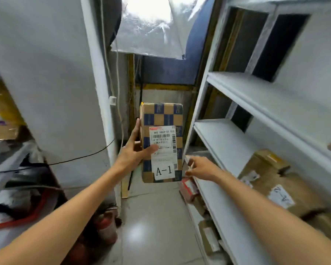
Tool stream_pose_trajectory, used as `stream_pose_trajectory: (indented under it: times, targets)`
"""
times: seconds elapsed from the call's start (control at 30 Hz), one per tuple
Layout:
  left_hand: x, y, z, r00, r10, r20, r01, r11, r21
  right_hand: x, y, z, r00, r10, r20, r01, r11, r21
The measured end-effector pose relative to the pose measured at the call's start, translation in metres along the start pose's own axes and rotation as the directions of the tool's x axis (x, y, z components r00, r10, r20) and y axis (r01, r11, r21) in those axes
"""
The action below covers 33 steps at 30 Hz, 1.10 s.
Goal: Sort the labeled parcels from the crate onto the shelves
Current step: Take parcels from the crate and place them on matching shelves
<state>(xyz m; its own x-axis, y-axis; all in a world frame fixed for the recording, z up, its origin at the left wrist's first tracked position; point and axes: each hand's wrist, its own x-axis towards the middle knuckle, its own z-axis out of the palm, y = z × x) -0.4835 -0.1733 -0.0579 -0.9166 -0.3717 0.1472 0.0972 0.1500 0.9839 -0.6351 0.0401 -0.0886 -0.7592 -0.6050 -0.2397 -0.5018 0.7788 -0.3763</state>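
Observation:
A brown cardboard parcel (161, 119) with blue checker squares and a white label reading A-1 is held upright in mid-air in the aisle. My left hand (136, 150) grips its left edge, thumb across the shipping label. My right hand (201, 168) is just right of the parcel's lower corner, fingers loosely curled, holding nothing that I can make out. The white shelf unit (227, 148) stands on the right. On its middle shelf lies a brown parcel (275, 188) labelled A-2.
A white pillar (65, 92) stands on the left, with cluttered bags, a black cable and a red hose (27, 219) beside it. A fire extinguisher (105, 224) is at the pillar's foot. Smaller parcels (189, 190) sit on the lower shelf. A narrow grey floor aisle (155, 226) runs ahead.

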Motion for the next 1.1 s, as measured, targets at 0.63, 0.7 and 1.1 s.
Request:
stream_pose_trajectory:
  times: [0.63,0.7,1.1]
  targets:
    - [0.2,-0.049,0.117,0.872,-0.063,0.486,0.039,0.997,0.059,0.038,0.125,-0.015,0.904,0.427,-0.026,-0.425,0.902,0.072]
    - [0.219,-0.036,0.135,0.862,-0.033,0.507,0.007,0.999,0.053,0.045,0.133,-0.026,0.895,0.445,-0.026,-0.441,0.893,0.095]
    - [0.292,0.113,0.249,0.624,0.272,0.733,-0.162,0.962,-0.22,0.01,0.173,-0.085,0.829,0.558,-0.042,-0.547,0.823,0.154]
